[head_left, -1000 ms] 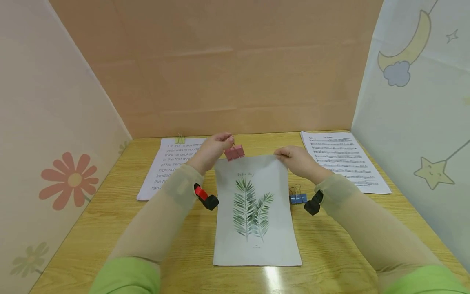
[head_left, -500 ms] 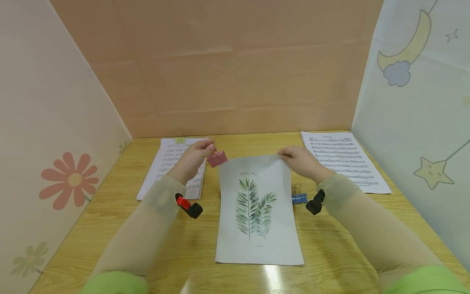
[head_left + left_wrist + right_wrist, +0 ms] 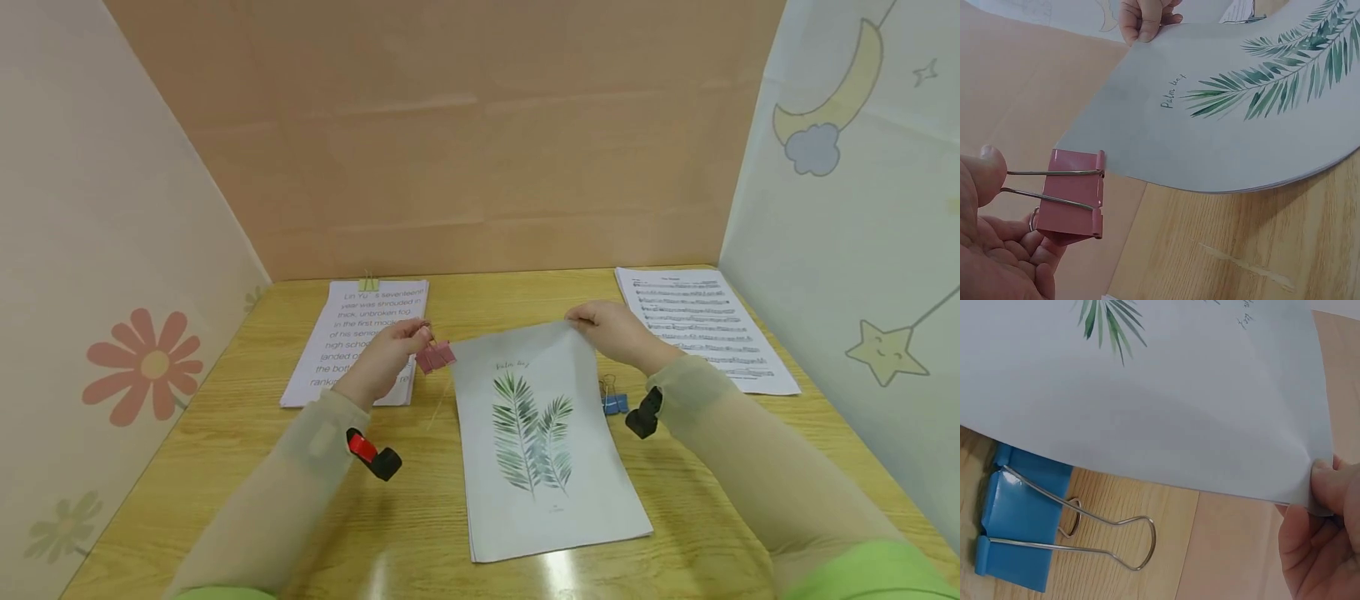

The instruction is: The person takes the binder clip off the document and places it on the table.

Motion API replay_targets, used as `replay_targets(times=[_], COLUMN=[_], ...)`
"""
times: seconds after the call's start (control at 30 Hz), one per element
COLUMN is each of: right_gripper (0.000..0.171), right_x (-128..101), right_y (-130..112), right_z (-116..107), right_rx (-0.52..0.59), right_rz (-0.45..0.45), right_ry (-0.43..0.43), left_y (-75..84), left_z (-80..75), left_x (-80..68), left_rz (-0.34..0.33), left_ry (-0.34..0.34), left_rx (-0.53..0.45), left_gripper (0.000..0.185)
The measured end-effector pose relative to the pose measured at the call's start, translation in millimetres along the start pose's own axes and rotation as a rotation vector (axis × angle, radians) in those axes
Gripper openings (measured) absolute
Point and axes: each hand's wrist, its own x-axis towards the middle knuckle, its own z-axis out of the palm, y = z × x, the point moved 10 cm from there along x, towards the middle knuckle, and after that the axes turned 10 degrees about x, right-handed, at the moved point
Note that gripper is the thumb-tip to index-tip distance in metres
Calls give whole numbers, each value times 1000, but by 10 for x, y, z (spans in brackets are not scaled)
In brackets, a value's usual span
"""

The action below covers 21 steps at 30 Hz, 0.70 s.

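Note:
My left hand [image 3: 384, 364] pinches the wire handles of a pink binder clip [image 3: 1072, 194] between thumb and fingers. The clip overlaps the top left corner of a white sheet stack [image 3: 480, 467] printed with green palm leaves. At its top right corner, the stack is pinched by my right hand [image 3: 617, 335], with the thumb [image 3: 1330, 487] on the printed face. The paper's top is raised and its surface bows. Beside its right edge, a blue binder clip [image 3: 1025, 515] lies on the wooden table [image 3: 405, 500].
Back left lies a stack of text pages [image 3: 337, 321] with a yellow-green binder clip [image 3: 368, 284] on its top edge. A stack of sheet music [image 3: 697, 333] lies back right. Patterned panels [image 3: 862, 250] stand at both sides, and a tan panel [image 3: 480, 150] closes off the back.
My left hand with the pink clip has moved left and nearer the body. The palm-leaf paper has tilted, its lower end swinging right. The right hand has barely moved.

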Motion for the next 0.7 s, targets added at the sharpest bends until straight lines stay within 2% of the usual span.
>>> replay_targets(times=[0.13,0.37,0.47,0.7], right_gripper=[29,30,30,30], right_x=[-5,-19,-20,-2], right_y=[25,72,102,121], right_z=[-2,-31,-49,-83], right_rx=[9,-12,-25,-18], right_rz=[11,19,25,36], right_ry=[-3,2,10,18], left_y=[4,-73,-128,-346], left_z=[-73,-137,-86,156], left_x=[-30,-51,-62,-93], left_rz=[-26,-39,-38,-61], left_ry=[35,36,3,-87], left_rx=[-22,-27,7,155], left_gripper=[51,51,52,54])
